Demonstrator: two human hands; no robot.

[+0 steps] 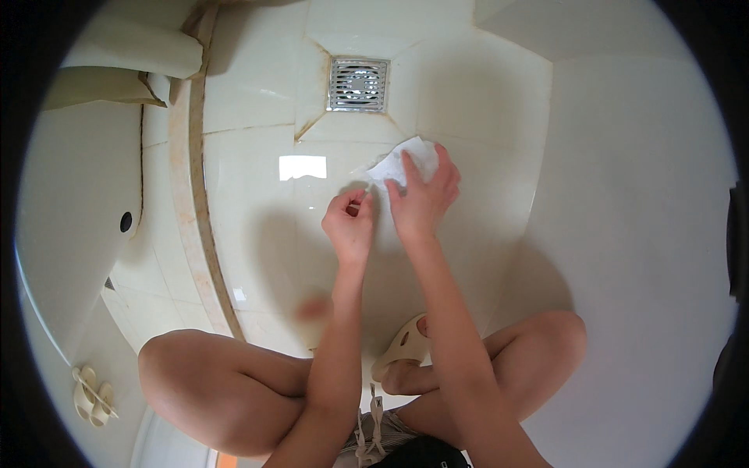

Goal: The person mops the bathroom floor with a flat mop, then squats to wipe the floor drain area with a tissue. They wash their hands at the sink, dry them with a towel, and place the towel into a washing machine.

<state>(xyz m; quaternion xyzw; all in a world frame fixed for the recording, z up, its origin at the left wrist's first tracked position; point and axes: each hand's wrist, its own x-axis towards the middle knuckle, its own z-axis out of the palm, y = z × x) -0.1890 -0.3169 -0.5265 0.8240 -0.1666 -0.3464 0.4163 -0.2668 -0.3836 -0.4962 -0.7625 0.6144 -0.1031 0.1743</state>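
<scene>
My right hand (426, 196) presses down on a crumpled white paper wipe (391, 167) lying on the glossy floor tiles. Its fingers spread over the wipe and the thumb rests at the near edge. Just left of it, my left hand (349, 225) is held low with thumb and forefinger pinched together. A tiny pale speck shows at those fingertips; whether it is a held scrap or a nail is unclear. Beyond both hands, a square metal floor drain (358, 85) is set into the tiles, with brownish staining along the grout lines around it.
A raised stone sill (202, 234) runs along the left, with a pale panel (76, 193) past it. On the right rises a smooth white wall (620, 205). My slippered foot (404, 348) stands close below my arms. More slippers (93, 395) are at lower left.
</scene>
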